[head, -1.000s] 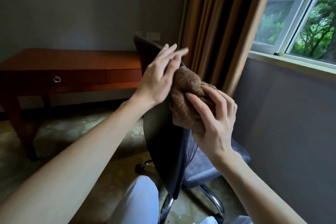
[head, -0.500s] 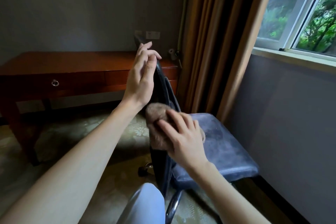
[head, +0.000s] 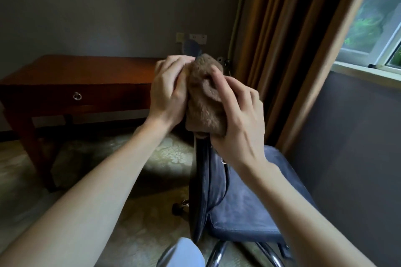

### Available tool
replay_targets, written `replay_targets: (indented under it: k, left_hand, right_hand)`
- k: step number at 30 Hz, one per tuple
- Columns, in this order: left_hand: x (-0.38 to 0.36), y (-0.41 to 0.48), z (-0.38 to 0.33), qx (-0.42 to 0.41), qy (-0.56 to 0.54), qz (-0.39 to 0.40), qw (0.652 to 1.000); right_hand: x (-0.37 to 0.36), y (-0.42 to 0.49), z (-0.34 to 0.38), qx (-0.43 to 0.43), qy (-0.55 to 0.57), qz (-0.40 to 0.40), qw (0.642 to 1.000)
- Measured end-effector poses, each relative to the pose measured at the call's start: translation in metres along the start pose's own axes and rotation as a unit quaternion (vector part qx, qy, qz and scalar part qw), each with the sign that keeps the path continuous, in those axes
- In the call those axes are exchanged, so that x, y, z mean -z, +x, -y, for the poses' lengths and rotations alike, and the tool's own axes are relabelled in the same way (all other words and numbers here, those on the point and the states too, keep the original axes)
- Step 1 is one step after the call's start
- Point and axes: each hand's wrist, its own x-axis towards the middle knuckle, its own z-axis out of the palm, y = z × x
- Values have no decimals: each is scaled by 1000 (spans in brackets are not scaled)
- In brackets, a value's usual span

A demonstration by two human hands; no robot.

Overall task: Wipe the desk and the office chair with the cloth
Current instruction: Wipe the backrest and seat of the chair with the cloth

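Note:
A fluffy brown cloth is draped over the top edge of the office chair's dark backrest. My right hand grips the cloth from the right side, fingers curled over it. My left hand lies against the left side of the backrest and the cloth's edge, fingers bent over the top. The chair's blue-grey padded seat faces away to the right. The reddish wooden desk stands behind at the left, apart from both hands.
Brown curtains hang just behind the chair, beside a window at the upper right. The grey wall below the window is close to the seat. Patterned carpet lies between me and the desk. My knee is near the chair's chrome base.
My right hand has carried the cloth up from low on the backrest to its top edge. My left hand has closed in beside it, and the view has swung left.

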Motion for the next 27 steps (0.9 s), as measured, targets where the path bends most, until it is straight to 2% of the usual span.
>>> replay_targets:
  k: [2, 5, 11, 16, 20, 23, 27]
  left_hand:
    - [-2, 11, 4, 21, -16, -31, 999]
    - [-14, 17, 8, 34, -41, -82, 995]
    - [-32, 12, 13, 43, -57, -170, 983]
    - [-33, 14, 13, 56, -53, -186, 979]
    - [-27, 12, 13, 58, -42, -166, 983]
    - [-27, 11, 9, 61, -37, -156, 985]
    - [-29, 5, 2, 51, -26, -159, 986]
  right_hand:
    - [-9, 4, -2, -8, 19, 39, 999]
    - [-26, -19, -8, -18, 16, 27, 999]
    - [-58, -121, -38, 6, -37, 47, 998]
    - [-64, -182, -59, 54, -88, 134, 986]
    - [-55, -198, -55, 23, -102, 226, 968]
    - [-40, -187, -47, 6, -79, 187, 979]
    - [-17, -147, -37, 20, -38, 32, 999]
